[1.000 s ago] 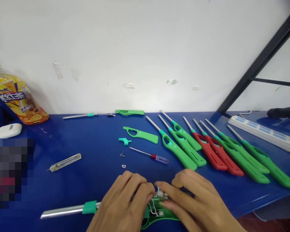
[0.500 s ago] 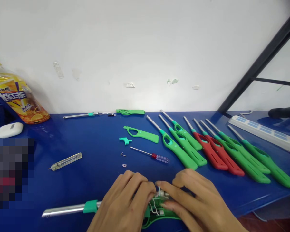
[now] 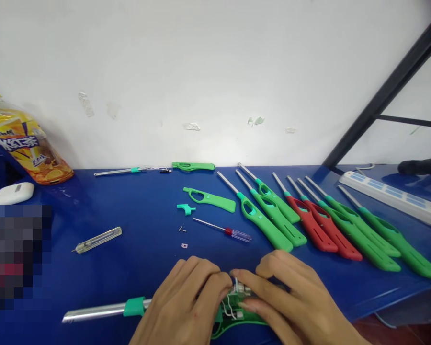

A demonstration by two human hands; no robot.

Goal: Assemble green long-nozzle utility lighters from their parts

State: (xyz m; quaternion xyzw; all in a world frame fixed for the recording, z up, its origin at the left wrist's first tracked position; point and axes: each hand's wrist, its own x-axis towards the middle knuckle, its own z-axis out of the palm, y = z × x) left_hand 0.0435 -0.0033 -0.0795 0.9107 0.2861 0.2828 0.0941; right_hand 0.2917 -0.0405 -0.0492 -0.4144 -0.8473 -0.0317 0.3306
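Note:
At the near edge of the table lies an opened green gas lighter, its metal tube pointing left and a teal collar at the tube's base. White wires and small inner parts show in its casing. My left hand is closed over the casing's front part, fingertips on the inner parts. Curled in from the other side, my right hand has thumb and fingers around a clear-and-white inner part. Fingers hide much of the casing. Beyond the hands lie a screwdriver, screws and a teal trigger.
A loose green handle half and another casing piece lie farther back, beside a bare tube with wires. Several assembled lighters line the right, near a power strip. Left are a clear-handled tool, white case and bottle.

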